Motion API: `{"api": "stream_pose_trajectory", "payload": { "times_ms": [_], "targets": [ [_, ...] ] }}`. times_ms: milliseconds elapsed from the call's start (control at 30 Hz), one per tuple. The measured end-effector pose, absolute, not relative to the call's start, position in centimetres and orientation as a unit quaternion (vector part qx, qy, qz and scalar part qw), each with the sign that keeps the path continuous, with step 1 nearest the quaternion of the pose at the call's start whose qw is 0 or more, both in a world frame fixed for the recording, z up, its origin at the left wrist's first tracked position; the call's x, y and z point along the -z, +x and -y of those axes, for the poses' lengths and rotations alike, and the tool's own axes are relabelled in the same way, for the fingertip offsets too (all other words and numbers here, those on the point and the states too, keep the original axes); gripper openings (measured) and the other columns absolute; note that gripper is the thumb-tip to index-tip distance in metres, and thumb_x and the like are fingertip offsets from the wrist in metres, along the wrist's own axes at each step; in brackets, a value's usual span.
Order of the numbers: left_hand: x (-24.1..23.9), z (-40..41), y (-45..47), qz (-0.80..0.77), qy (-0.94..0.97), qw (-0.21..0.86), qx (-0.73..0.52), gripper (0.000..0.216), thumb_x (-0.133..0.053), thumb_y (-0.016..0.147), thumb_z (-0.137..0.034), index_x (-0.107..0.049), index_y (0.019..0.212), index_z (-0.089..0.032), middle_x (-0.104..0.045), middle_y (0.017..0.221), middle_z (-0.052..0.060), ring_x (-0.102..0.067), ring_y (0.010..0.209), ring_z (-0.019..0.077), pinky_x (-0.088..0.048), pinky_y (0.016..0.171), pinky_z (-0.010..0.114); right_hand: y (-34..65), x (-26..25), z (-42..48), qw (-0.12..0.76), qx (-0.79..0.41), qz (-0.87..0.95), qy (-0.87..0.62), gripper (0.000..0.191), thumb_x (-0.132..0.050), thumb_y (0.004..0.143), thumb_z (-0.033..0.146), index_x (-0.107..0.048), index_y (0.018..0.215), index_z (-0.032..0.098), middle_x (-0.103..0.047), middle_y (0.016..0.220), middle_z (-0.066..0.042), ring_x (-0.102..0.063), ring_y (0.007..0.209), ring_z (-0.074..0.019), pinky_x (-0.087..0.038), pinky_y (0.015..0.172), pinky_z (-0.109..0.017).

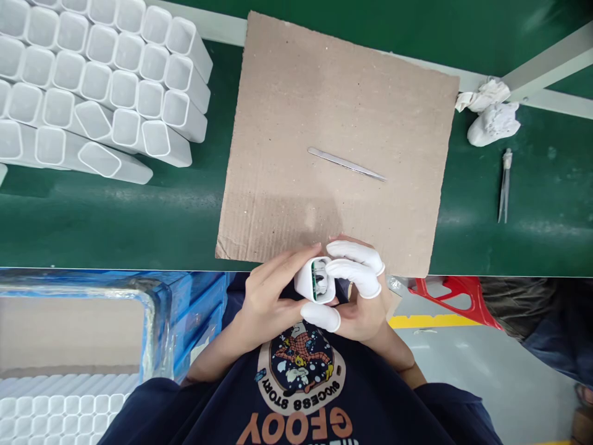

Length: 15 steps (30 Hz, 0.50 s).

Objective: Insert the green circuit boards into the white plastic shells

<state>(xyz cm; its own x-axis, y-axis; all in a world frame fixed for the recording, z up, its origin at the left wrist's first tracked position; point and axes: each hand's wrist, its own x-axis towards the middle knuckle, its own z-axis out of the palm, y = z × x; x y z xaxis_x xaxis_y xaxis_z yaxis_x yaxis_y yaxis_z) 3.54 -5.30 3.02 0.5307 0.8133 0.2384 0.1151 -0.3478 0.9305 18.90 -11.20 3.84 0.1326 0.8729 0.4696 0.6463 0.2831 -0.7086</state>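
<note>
White plastic housing (304, 282), clasped between bare left hand (267, 301) and right hand (370, 313) at the workbench's (115, 232) edge, could fall should the smooth finger cots (354, 253) slip.

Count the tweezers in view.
2. One pair lies on the cardboard; a darker pair lies on the green table, right of the cardboard. Others could be hidden, for example behind the hands or the white cases.

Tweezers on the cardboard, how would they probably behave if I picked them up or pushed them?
The tweezers look like shiny metal, so probably stiff. Being slim, they're likely light. They lie flat along the cardboard, so a push would likely slide them rather than roll them.
</note>
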Motion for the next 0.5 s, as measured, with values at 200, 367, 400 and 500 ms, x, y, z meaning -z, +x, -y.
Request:
{"api": "stream_pose_trajectory", "payload": {
  "times_ms": [200, 367, 400, 500],
  "targets": [
    [-3.3, 4.5, 3.1, -0.302, 0.728, 0.537, -0.302, 0.07, -0.086, 0.073, -0.039, -0.059, 0.136, -0.026, -0.074, 0.118, 0.008, -0.073, 0.101, 0.0241, -0.061, 0.089, 0.034, 20.5, -3.8, 11.1, 0.541, -0.219, 0.591, -0.557, 0.027, -0.063, 0.093, 0.025, -0.066, 0.121, 0.023, -0.07, 0.11, -0.008, -0.069, 0.101, -0.0253, -0.061, 0.087, -0.047],
    [-3.1, 4.4, 3.1, -0.261, 0.716, 0.576, -0.295, 0.069, -0.083, 0.076, -0.04, -0.057, 0.139, -0.025, -0.072, 0.122, 0.01, -0.072, 0.104, 0.0246, -0.061, 0.091, 0.035, 21.9, -4.6, 10.6, 0.476, -0.198, 0.68, -0.522, 0.028, -0.061, 0.095, 0.024, -0.067, 0.122, 0.019, -0.065, 0.119, -0.012, -0.066, 0.106, -0.0266, -0.06, 0.085, -0.047],
    [-3.0, 4.4, 3.1, -0.262, 0.716, 0.576, -0.295, 0.069, -0.083, 0.077, -0.04, -0.057, 0.139, -0.025, -0.072, 0.123, 0.01, -0.072, 0.105, 0.0249, -0.061, 0.092, 0.035, 21.9, -4.6, 10.7, 0.462, -0.187, 0.692, -0.523, 0.028, -0.06, 0.095, 0.024, -0.066, 0.122, 0.018, -0.064, 0.12, -0.013, -0.064, 0.108, -0.0272, -0.06, 0.087, -0.047],
    [-3.2, 4.5, 3.2, -0.274, 0.728, 0.556, -0.293, 0.069, -0.081, 0.079, -0.038, -0.054, 0.141, -0.025, -0.071, 0.124, 0.01, -0.072, 0.107, 0.0247, -0.06, 0.093, 0.035, 21.5, -4.4, 11.0, 0.437, -0.149, 0.707, -0.536, 0.026, -0.058, 0.096, 0.023, -0.067, 0.12, 0.016, -0.063, 0.122, -0.014, -0.061, 0.114, -0.0287, -0.058, 0.092, -0.048]
  ]
}}
